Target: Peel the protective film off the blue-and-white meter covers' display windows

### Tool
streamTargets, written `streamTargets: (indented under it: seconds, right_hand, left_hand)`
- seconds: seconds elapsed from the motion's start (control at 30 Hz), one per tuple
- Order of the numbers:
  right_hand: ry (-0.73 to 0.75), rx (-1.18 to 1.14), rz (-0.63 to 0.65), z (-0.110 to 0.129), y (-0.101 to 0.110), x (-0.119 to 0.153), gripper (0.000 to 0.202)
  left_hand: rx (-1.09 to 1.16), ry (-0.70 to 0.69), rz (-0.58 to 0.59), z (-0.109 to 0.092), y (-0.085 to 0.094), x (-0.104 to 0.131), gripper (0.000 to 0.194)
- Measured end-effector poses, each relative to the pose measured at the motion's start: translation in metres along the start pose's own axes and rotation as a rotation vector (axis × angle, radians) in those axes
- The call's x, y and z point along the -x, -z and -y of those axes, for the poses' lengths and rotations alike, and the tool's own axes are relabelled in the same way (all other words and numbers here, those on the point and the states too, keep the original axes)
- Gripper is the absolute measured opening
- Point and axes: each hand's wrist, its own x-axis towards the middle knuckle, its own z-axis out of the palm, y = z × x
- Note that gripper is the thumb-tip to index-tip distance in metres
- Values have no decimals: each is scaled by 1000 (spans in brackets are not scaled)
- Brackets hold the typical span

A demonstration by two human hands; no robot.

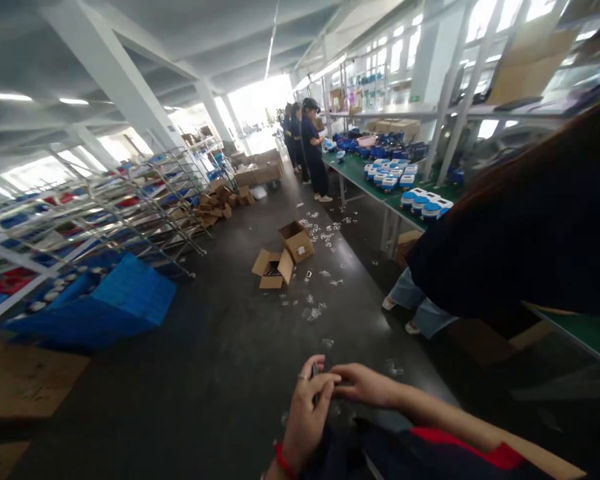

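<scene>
Apparently in the left hand (pixel 303 403), at bottom middle: a small dark object (pixel 315 380), thin in shape, pinched between thumb and curled fingers, partly covered and too blurred to name. Close against it, the right hand (pixel 363 385), with fingers bent toward the left thumb; whether closed on something or only touching, impossible to say from this angle. Around the left wrist, a red band (pixel 283 460), near the lower edge. Beneath both hands, dark floor (pixel 220 373) with scattered clear scraps (pixel 314 311), too small to make out. Farther ahead, two open cardboard boxes (pixel 300 251), with contents mostly lost in shadow. On the right, a person in dark clothing (pixel 520 220), blurred and cut off, hiding part of the green table (pixel 355 175) with blue-and-white units (pixel 390 181). On the left, a blue bin (pixel 135 300), with contents hard to distinguish.
</scene>
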Motion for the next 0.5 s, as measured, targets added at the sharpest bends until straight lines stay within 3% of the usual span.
streamTargets:
  seconds: [0.13,0.23,0.27,0.33,0.43,0.5]
  right_hand:
    - [-108,-202,-238,-36,147,-71,33]
    - [-176,-265,-370,-66,248,-145,36]
    - [-193,-269,-376,-75,283,-176,37]
    - [-204,-254,-332,-86,357,-244,38]
    - [-170,-218,-237,-91,476,-359,35]
    - [-135,-202,-214,-93,555,-439,33]
  left_hand:
    - [170,-72,257,-3,-5,-218,34]
    - [437,104,359,17,-14,-371,38]
    - [524,187,320,28,-12,-418,38]
    - [668,348,130,54,3,-503,36]
    - [761,581,-288,96,53,-605,25]
    - [670,723,-507,121,92,-666,17]
